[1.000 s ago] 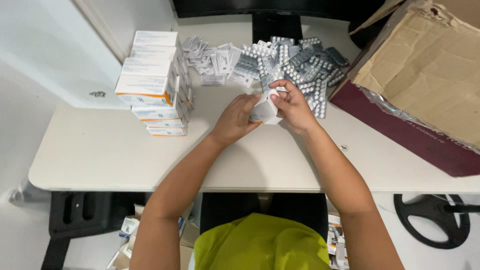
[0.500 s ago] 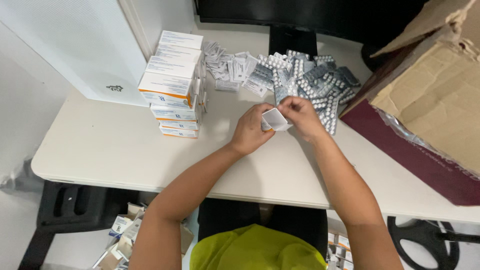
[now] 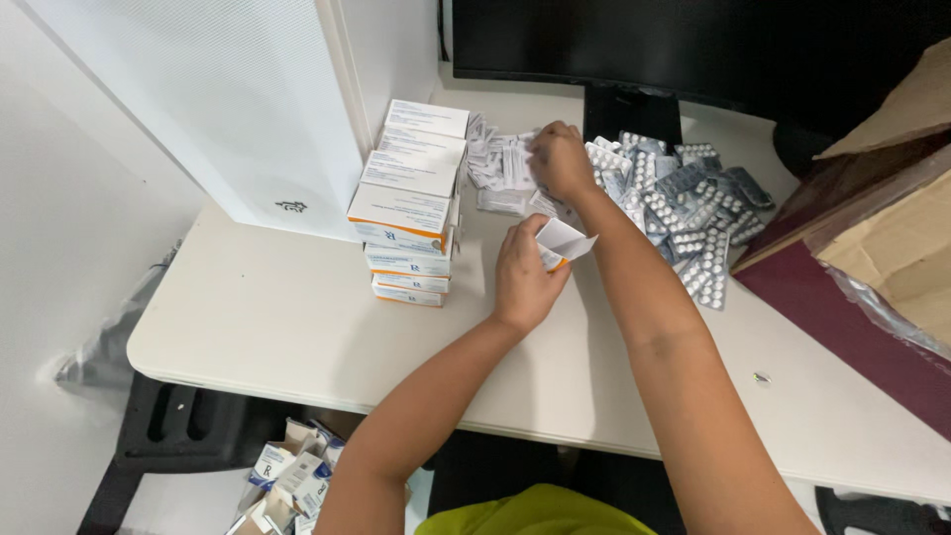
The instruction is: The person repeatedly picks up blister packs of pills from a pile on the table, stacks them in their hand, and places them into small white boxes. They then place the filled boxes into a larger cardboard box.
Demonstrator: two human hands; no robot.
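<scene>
Your left hand (image 3: 523,282) pinches the small white carton (image 3: 561,242) near the middle. Hold it steady. Your right hand (image 3: 558,159) rests fingers-down on the far folded leaflets (image 3: 500,163); lift just one.

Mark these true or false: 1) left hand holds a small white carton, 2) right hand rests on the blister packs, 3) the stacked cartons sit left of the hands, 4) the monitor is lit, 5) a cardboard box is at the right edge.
1) True: the left hand holds a small white carton with an open flap, above the table.
2) False: the right hand is on the pile of folded paper leaflets; the blister packs lie just to its right.
3) True: the stack of white-and-orange cartons stands to the left of both hands.
4) False: the monitor screen is dark.
5) True: a brown cardboard box lies at the right edge.
</scene>
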